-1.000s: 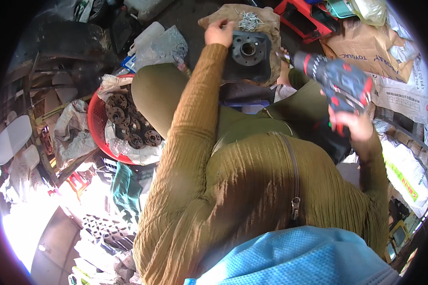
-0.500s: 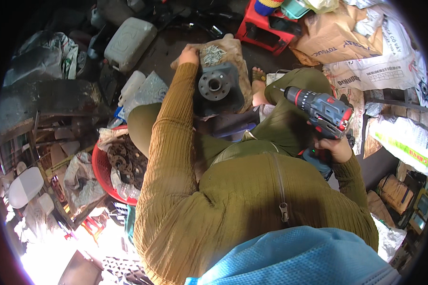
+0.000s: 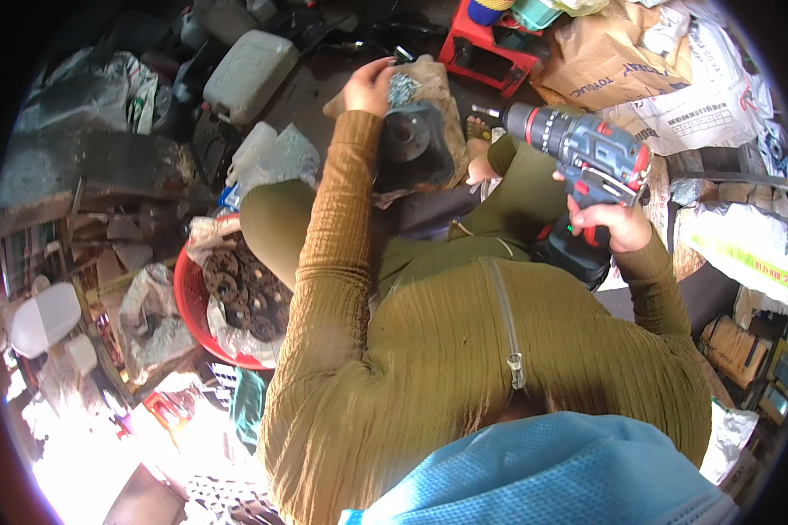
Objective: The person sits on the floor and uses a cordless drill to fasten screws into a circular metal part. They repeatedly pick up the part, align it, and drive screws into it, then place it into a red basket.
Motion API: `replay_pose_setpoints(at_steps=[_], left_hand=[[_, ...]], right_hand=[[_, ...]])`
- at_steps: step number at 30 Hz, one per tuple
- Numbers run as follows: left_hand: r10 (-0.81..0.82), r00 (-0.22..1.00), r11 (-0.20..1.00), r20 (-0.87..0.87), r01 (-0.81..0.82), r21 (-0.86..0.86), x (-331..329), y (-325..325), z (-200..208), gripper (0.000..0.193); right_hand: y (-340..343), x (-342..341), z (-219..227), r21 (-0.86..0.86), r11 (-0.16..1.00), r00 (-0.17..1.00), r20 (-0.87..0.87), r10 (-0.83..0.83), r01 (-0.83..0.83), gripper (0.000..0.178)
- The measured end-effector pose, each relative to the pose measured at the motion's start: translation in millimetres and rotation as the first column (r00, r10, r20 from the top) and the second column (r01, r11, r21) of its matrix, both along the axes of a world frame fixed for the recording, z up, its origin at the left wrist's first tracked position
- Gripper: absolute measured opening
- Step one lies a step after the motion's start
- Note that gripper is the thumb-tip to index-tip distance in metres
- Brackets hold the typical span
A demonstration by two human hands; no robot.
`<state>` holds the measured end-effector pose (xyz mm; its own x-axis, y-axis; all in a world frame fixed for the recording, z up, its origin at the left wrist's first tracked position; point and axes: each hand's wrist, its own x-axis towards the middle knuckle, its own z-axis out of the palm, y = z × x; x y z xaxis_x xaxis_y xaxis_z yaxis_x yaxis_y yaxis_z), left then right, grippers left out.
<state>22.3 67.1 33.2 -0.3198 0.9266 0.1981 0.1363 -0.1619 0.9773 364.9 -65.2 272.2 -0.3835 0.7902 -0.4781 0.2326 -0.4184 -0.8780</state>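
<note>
My right hand (image 3: 617,226) is wrapped round the handle of a grey, black and red cordless drill (image 3: 578,144), its bit pointing left. My left hand (image 3: 368,90) is raised beside a small heap of pale metal screws (image 3: 403,89), thumb and fingers pinched together. Whatever lies between those fingertips is too small to make out. The screws rest on brown sacking (image 3: 433,79). Below them, a round metal flange (image 3: 405,136) with a central hole and a ring of smaller holes sits on a dark square base (image 3: 438,162), between my legs.
A red basket (image 3: 184,302) of dark round metal parts stands by my left knee. Beyond it are a clear plastic bag (image 3: 280,162) and a grey jerrycan (image 3: 252,74). A red plastic stool (image 3: 486,52) stands ahead, with paper sacks (image 3: 622,74) to the right.
My right hand has lifted the drill up and to the left, toward the flange. My left hand has shifted from the sacking's edge to the screws, its fingers now pinched.
</note>
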Motion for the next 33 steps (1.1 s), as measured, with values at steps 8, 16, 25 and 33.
replay_pose_setpoints(at_steps=[8,16,25,33], left_hand=[[-0.065,0.998,0.975,0.029,0.057,0.213,42.4,-99.5,64.9,0.010],[0.122,0.953,0.868,-0.276,0.033,0.496,30.0,-108.4,79.3,0.011],[0.125,0.931,0.866,-0.343,0.066,0.496,22.9,-112.2,81.8,0.021],[0.035,0.944,0.953,-0.328,0.067,0.295,9.1,-115.0,65.3,0.022]], right_hand=[[4.0,-26.5,11.4,0.149,0.968,0.979,0.044,0.199,-0.204,0.044],[6.1,-39.4,14.5,0.113,0.968,0.974,0.057,0.219,-0.224,0.047],[19.2,-45.6,14.7,0.117,0.949,0.950,0.142,0.277,-0.294,0.045],[56.5,-60.9,9.5,0.060,0.901,0.848,0.371,0.379,-0.429,0.017]])
